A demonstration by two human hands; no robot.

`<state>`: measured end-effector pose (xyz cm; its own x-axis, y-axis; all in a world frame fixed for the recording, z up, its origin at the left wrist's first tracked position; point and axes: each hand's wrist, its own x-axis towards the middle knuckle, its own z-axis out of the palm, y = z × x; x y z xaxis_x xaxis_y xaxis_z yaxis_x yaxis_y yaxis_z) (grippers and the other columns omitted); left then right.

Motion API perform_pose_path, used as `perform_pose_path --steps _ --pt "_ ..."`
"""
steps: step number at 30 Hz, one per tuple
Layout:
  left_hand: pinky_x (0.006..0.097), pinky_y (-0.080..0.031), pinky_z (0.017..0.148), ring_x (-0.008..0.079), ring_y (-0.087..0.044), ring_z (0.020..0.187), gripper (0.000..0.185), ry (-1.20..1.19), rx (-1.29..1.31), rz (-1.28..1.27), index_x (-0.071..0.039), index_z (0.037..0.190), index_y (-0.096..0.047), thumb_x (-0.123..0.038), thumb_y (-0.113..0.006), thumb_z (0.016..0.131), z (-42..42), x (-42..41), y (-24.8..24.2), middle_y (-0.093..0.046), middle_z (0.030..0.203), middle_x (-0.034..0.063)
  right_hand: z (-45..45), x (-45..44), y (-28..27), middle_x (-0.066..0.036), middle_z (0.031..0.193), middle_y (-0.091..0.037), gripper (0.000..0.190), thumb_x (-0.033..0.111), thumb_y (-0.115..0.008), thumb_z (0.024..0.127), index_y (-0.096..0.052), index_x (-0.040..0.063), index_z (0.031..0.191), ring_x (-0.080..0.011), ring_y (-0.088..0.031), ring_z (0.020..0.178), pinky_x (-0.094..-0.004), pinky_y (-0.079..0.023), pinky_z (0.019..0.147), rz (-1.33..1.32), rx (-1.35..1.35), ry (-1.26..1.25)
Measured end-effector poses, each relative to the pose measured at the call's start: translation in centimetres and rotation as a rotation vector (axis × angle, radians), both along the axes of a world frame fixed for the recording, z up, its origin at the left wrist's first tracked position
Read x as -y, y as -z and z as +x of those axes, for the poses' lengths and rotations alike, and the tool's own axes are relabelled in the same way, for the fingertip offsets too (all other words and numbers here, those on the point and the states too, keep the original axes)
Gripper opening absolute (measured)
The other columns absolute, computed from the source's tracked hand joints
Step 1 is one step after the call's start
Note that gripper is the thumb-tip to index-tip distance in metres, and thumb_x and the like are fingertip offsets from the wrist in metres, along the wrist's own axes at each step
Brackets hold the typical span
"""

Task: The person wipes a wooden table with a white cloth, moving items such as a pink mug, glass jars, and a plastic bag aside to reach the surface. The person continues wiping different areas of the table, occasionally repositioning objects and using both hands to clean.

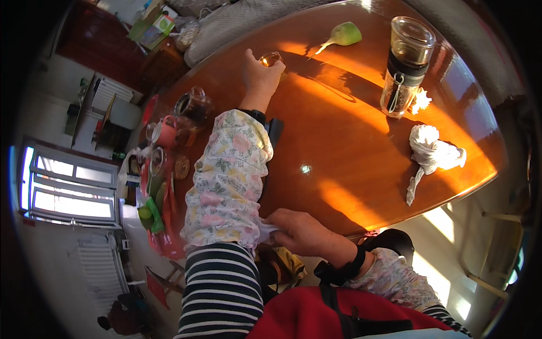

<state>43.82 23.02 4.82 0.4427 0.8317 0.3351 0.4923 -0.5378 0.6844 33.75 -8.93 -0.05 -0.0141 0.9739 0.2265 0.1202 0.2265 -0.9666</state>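
My left hand (pixel 261 74) reaches over the glossy wooden table (pixel 313 140), its fingers around a small glass cup (pixel 271 59) that catches the light. A floral sleeve cover (pixel 230 173) lies over that forearm, above a striped sleeve. Near its elbow end, my right hand (pixel 302 233) pinches a bit of thin white fabric (pixel 266 232); whether this is part of the cover I cannot tell. A green radish (pixel 346 34) with a pale root lies beyond the cup. At the right stand a lidded clear bottle (pixel 407 68) with a black band and, nearer me, a knotted white cloth (pixel 436 148).
Along the left edge are a glass pot (pixel 192 104), a pink cup (pixel 164 132), a round brown item (pixel 182 166) and green produce (pixel 146 216) on red plastic. A dark flat object (pixel 275 131) lies beside my left forearm. A small whitish piece (pixel 421 101) sits behind the bottle.
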Motion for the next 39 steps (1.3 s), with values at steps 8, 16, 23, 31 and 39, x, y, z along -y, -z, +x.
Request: perform_pose_path --steps 8,16,23,31,39 --pt "0.0435 -0.042 0.105 0.0397 -0.05 0.125 0.085 -0.232 -0.035 0.061 0.003 0.141 -0.04 -0.029 -0.078 0.072 -14.8 2.3 0.8 -0.049 0.134 0.0267 -0.6 0.0 -0.5 -0.018 0.097 -0.065 0.026 0.01 -0.062 0.081 -0.066 0.001 0.105 -0.0396 -0.064 0.093 -0.0419 -0.053 0.083 -0.009 0.037 0.065" --pt "0.0454 -0.045 0.097 0.039 -0.055 0.111 0.07 -0.402 0.032 0.152 0.002 0.122 -0.047 -0.027 -0.08 0.068 -25.9 0.5 2.8 -0.056 0.118 0.0243 -1.3 0.2 -1.3 -0.015 0.097 -0.068 0.021 0.009 -0.06 0.087 -0.068 0.002 0.106 -0.0317 -0.068 0.091 -0.0371 -0.054 0.081 -0.163 0.023 0.082" --pt "0.0439 -0.048 0.092 0.0379 -0.059 0.104 0.061 -0.604 -0.127 0.219 0.002 0.111 -0.049 -0.029 -0.08 0.069 -29.3 -0.2 2.5 -0.057 0.11 0.0221 -1.6 0.0 -0.9 -0.014 0.096 -0.068 0.02 0.008 -0.061 0.088 -0.068 0.002 0.105 -0.029 -0.068 0.091 -0.0355 -0.054 0.082 -0.133 0.006 0.101" --pt "0.0451 -0.051 0.088 0.0389 -0.064 0.102 0.065 -0.647 -0.078 0.177 0.002 0.115 -0.048 -0.029 -0.083 0.07 -28.9 -1.7 3.4 -0.062 0.108 0.0232 -1.4 0.2 -1.4 -0.016 0.099 -0.067 0.022 0.008 -0.062 0.086 -0.068 0.001 0.106 -0.0312 -0.068 0.092 -0.0363 -0.054 0.082 -0.158 -0.003 0.095" --pt "0.0439 -0.052 0.089 0.0383 -0.064 0.1 0.063 -0.633 -0.074 0.223 0.004 0.117 -0.048 -0.027 -0.084 0.075 -27.6 -3.3 4.9 -0.062 0.108 0.024 -1.1 0.0 -1.0 -0.019 0.098 -0.066 0.025 0.012 -0.062 0.084 -0.068 0.001 0.106 -0.0357 -0.066 0.091 -0.039 -0.054 0.081 -0.036 0.07 0.124"
